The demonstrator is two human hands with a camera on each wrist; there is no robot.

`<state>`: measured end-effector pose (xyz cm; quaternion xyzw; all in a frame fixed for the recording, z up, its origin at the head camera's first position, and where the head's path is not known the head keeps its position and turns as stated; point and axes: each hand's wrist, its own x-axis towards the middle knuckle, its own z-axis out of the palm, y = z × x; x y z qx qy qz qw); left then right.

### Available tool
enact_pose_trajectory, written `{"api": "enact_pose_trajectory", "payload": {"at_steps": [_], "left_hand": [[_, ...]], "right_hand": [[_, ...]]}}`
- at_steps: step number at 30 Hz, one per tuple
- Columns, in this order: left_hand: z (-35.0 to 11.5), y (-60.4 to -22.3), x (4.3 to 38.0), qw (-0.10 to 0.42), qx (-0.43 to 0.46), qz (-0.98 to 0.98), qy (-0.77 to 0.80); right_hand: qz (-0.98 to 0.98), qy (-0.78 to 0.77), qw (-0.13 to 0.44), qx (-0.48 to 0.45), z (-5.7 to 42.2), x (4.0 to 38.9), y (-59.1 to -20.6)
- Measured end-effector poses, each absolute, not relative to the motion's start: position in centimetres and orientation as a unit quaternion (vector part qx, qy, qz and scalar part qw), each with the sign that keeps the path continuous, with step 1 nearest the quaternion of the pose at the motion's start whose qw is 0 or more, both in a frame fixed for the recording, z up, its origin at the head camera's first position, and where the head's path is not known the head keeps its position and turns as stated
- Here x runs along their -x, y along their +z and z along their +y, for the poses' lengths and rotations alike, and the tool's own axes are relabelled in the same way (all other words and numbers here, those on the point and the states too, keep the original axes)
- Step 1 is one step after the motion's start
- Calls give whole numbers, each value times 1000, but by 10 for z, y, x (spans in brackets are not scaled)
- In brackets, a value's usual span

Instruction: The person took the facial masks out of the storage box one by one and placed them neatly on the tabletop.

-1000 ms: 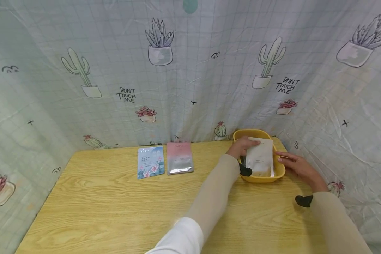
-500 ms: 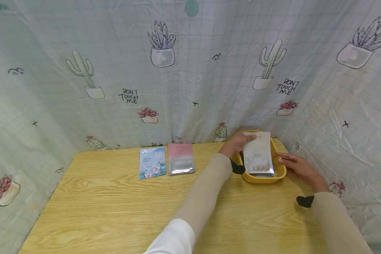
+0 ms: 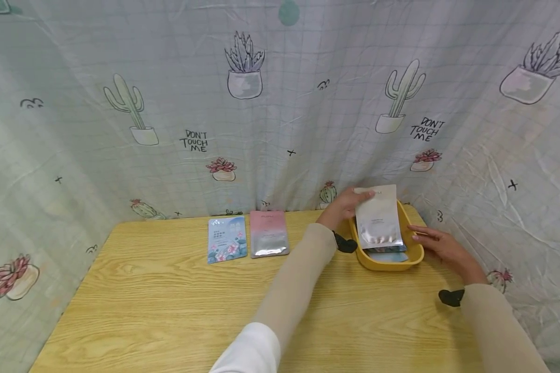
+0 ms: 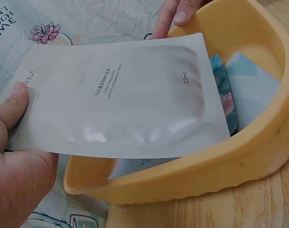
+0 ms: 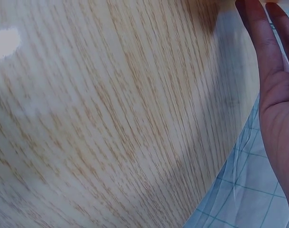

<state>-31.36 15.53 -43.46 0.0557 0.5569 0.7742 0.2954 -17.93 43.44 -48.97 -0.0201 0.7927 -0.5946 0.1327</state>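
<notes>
A silvery white sheet mask packet (image 3: 378, 220) is pinched at its upper left end by my left hand (image 3: 341, 207), thumb on the printed face. It slants over the yellow plastic basket (image 3: 388, 266) at the table's right end. Below it inside the basket lie other packets, including a pale blue one (image 4: 251, 85) and a teal patterned one (image 4: 225, 92), partly covered. My right hand (image 3: 450, 254) touches the basket's right side with its fingers extended. In the right wrist view, the right hand (image 5: 277, 90) shows at the right edge, its fingertips cut off by the frame.
Left of the basket, a blue floral packet (image 3: 227, 239) and a pink-and-silver packet (image 3: 268, 233) lie side by side near the wooden table's (image 3: 168, 305) back edge. A cactus-print curtain (image 3: 280, 103) hangs behind and along both sides.
My left hand has raised the white packet up and slightly left out of the basket, uncovering packets beneath. My right hand stays at the basket's side. The head view has shifted slightly.
</notes>
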Motion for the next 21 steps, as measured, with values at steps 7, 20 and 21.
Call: {"api": "enact_pose_trajectory", "payload": {"at_steps": [7,20,21], "left_hand": [[153,-428,315,294,-62,541,785],[140,-411,318,263,-76,545,792],[138,-409,318,261,-78,547,792]], "right_hand": [[802,-583,133,11,434,179,-489],[807,-576,132,11,433,179,-488],[803,-581,132,13,433,179,-488]]}}
